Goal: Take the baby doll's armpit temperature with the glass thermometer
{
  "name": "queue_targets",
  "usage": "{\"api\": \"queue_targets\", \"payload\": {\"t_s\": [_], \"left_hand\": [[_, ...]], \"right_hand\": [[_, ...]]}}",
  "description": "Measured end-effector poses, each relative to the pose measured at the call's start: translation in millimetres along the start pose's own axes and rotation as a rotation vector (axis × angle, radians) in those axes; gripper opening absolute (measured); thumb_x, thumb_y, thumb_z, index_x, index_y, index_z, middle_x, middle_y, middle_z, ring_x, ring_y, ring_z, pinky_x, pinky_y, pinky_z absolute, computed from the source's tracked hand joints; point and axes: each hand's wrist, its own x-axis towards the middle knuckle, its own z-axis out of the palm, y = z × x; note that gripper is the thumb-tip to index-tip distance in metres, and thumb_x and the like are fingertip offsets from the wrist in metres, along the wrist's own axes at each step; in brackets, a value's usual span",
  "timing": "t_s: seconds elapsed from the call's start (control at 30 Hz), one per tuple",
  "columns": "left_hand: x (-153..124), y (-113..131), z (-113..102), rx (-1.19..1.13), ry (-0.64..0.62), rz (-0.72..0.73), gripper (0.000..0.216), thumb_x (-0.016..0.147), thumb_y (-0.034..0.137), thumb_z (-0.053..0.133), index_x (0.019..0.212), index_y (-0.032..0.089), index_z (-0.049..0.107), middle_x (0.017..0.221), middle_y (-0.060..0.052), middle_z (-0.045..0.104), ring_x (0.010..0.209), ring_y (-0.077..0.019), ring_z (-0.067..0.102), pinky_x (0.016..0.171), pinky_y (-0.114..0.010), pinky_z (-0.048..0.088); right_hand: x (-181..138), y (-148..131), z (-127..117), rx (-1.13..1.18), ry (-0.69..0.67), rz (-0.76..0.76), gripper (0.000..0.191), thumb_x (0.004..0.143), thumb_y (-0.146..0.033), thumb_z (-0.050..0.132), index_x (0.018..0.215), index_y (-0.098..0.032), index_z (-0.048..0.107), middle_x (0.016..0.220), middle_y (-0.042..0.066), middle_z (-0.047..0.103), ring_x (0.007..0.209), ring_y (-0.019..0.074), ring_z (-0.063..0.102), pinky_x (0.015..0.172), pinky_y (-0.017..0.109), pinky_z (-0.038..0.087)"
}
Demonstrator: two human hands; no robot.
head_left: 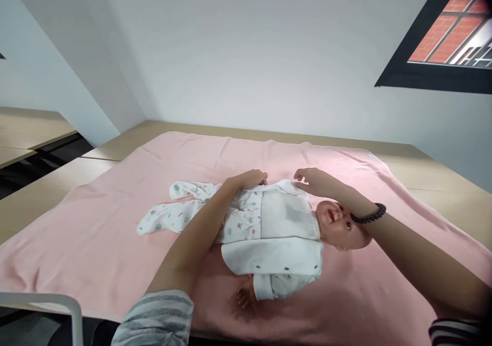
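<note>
A baby doll (290, 218) lies on its back on a pink blanket (115, 192), head to the right. Its white jacket (272, 257) is spread apart at the front, with dark snaps along the near flap. White patterned pants (240, 223) cover its legs. At the doll's far side, my left hand (253, 178) has its fingers curled closed; what they hold, if anything, is hidden. My right hand (312, 181) hovers by the jacket's far edge near the doll's shoulder, fingers bent and apart from the thumb. My right wrist partly covers the doll's head.
The blanket covers a light wooden table (395, 166) against a white wall. A window with a dark frame (400, 72) juts in at upper right. At lower left stands a pale metal rail (57, 299). Another wooden table (31, 125) is at far left.
</note>
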Motion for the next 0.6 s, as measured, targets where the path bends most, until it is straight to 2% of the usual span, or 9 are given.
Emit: {"api": "queue_targets", "payload": {"t_s": [0.07,0.17,0.23,0.4,0.5,0.6], "left_hand": [[0,-1,0,-0.058,-0.02,-0.018,0.05,0.097,0.035,0.024,0.099,0.018,0.071,0.112,-0.007,0.071,0.094,-0.0196,0.063,0.085,-0.031,0.048],[0,-1,0,-0.116,-0.04,-0.041,0.055,0.098,0.038,0.021,0.1,0.017,0.072,0.113,-0.007,0.073,0.096,-0.0196,0.065,0.086,-0.031,0.049],[1,-3,0,-0.138,-0.051,-0.047,0.056,0.098,0.038,0.02,0.099,0.018,0.072,0.113,-0.007,0.073,0.095,-0.0195,0.065,0.088,-0.031,0.05],[5,-12,2,-0.133,0.013,-0.064,0.048,0.095,0.041,0.029,0.093,0.017,0.07,0.113,-0.01,0.072,0.097,-0.024,0.062,0.095,-0.039,0.047],[7,-15,3,-0.17,0.017,-0.068,0.048,0.095,0.04,0.03,0.091,0.019,0.073,0.115,-0.007,0.072,0.099,-0.0231,0.063,0.096,-0.037,0.047],[8,-17,4,-0.224,-0.006,-0.079,0.051,0.095,0.041,0.029,0.092,0.02,0.075,0.116,-0.004,0.073,0.097,-0.0211,0.065,0.094,-0.033,0.048]], "right_hand": [[7,0,2,0.019,-0.013,-0.013,0.034,0.096,-0.038,0.054,0.12,-0.016,0.064,0.12,0.013,0.068,0.1,0.0238,0.064,0.08,0.032,0.046],[16,-3,1,0.043,-0.071,-0.028,0.016,0.09,-0.03,0.062,0.097,-0.018,0.069,0.104,0.009,0.072,0.088,0.0205,0.065,0.073,0.029,0.046],[19,-4,-2,0.049,-0.067,-0.019,0.009,0.087,-0.026,0.062,0.084,-0.018,0.066,0.095,0.007,0.071,0.083,0.0199,0.064,0.071,0.029,0.044],[2,-4,-24,0.081,-0.038,0.003,0.016,0.094,-0.032,0.049,0.089,-0.02,0.058,0.09,0.006,0.067,0.078,0.0198,0.059,0.067,0.031,0.043],[-22,-12,-40,0.148,-0.17,-0.127,0.021,0.095,-0.04,0.05,0.087,-0.022,0.056,0.087,0.002,0.065,0.074,0.0182,0.057,0.068,0.031,0.044],[-45,-27,-51,0.307,-0.418,-0.299,0.016,0.094,-0.038,0.055,0.092,-0.024,0.062,0.098,0.002,0.069,0.088,0.019,0.062,0.081,0.034,0.048]]}}
